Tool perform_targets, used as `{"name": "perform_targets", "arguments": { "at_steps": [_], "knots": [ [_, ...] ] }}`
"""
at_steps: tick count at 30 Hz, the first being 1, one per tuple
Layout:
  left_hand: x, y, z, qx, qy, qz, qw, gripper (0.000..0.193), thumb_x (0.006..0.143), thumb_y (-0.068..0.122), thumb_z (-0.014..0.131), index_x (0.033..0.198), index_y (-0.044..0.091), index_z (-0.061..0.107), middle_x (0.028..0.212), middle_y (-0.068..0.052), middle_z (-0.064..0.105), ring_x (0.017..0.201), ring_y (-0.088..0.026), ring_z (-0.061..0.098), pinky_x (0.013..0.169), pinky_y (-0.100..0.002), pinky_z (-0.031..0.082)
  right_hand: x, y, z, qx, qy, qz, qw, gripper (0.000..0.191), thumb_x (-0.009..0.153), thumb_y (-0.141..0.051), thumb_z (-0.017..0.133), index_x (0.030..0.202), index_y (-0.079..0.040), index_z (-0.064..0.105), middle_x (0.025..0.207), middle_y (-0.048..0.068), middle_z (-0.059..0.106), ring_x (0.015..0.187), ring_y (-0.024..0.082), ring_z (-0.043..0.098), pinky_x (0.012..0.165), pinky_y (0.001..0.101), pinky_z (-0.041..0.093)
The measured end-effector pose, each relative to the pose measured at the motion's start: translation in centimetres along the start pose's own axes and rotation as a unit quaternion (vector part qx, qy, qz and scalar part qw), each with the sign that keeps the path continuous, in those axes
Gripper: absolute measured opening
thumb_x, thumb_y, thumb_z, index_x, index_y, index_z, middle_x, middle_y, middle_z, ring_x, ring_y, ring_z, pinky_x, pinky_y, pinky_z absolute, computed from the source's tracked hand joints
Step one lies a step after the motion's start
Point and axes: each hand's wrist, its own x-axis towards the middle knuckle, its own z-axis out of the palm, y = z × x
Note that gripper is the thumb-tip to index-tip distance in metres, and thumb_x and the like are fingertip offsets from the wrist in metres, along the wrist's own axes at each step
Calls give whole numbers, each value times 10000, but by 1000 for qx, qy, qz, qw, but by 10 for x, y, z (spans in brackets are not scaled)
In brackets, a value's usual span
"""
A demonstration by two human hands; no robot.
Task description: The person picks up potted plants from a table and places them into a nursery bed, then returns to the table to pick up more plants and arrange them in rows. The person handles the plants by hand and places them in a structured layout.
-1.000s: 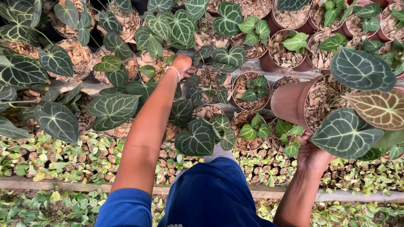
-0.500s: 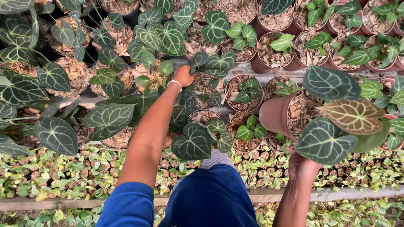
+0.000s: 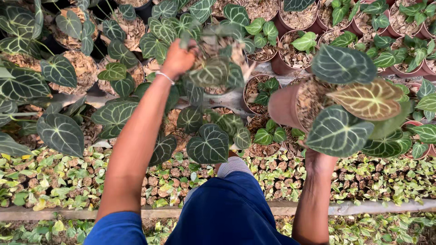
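My left hand (image 3: 178, 58) is raised over the plant bench and grips a potted plant (image 3: 217, 63) with dark, white-veined heart-shaped leaves; the pot is blurred and mostly hidden by foliage. My right hand (image 3: 319, 162) holds a tilted terracotta-coloured pot (image 3: 285, 108) from below. That pot carries large veined leaves (image 3: 339, 130), one of them reddish-brown (image 3: 370, 100). A thin bracelet sits on my left wrist. My blue-clad leg (image 3: 227, 211) and grey shoe (image 3: 234, 165) show below.
Many pots of the same dark veined plants (image 3: 61, 131) fill the bench, left and back. Brown pots with small green plants (image 3: 299, 43) stand at the back right. Trays of small yellow-green cuttings (image 3: 54, 186) run along the near edge.
My left hand has lifted a plant up out of the group, where it was earlier reaching down among the pots. The pot in my right hand has shifted left and nearer.
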Motion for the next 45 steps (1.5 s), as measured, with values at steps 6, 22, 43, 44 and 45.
{"name": "perform_targets", "arguments": {
  "at_steps": [6,22,43,44,45],
  "knots": [
    [-65,54,-123,-332,74,-65,938,202,1017,33,690,1215,-1,673,1035,-79,678,851,-147,673,736,-309,568,37,31,63,-61,-103,57,991,242,1061,-86,583,1293,-14,581,1272,117,597,1132,217,663,987,425,598],
    [-223,81,-234,-397,287,-68,869,272,1016,-45,742,1257,29,642,1208,-78,674,1127,-183,668,1005,-327,600,99,174,133,-208,-241,172,932,311,1109,-163,430,1344,16,528,894,107,678,699,156,682,650,320,671],
    [-244,21,-209,-465,306,-98,825,261,955,-96,730,1187,-8,649,1146,-102,696,1016,-199,717,894,-318,635,128,237,138,-383,-117,236,885,195,969,-60,655,956,121,583,718,185,691,492,191,608,377,314,446],
    [-246,22,-208,-465,307,-90,825,255,961,-96,731,1185,-9,647,1146,-102,694,1018,-200,716,899,-319,634,127,235,140,-403,-103,245,876,232,951,-56,695,945,112,537,712,198,692,497,201,631,378,319,460],
    [-248,23,-207,-462,308,-82,828,254,963,-98,729,1187,-10,649,1146,-102,693,1015,-200,713,888,-317,631,126,233,142,-405,-110,235,877,217,949,-57,683,908,124,571,710,186,697,497,190,639,375,316,464]
  ]
}}
